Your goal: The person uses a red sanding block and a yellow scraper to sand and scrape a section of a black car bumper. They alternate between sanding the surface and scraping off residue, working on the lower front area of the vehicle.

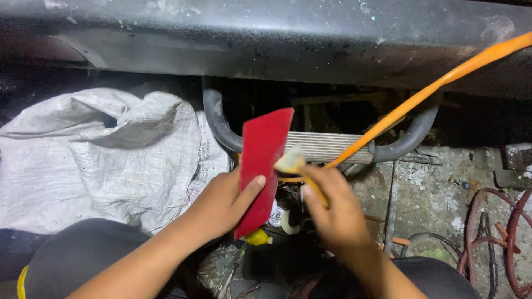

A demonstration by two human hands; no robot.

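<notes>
Head-worn view, steeply downward, close.

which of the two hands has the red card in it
The left hand holds the flat red card, thumb pressed on its face. The right hand grips a pale, blurred scrap instead.

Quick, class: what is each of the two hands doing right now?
Left hand: closed on a flat red sheet.
Right hand: closed on a small pale scrap, held against the sheet's edge.

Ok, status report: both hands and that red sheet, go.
Left hand grips red sheet upright. Right hand pinches pale blurred scrap at the sheet's edge. Orange hose crosses behind; white sack lies left.
</notes>
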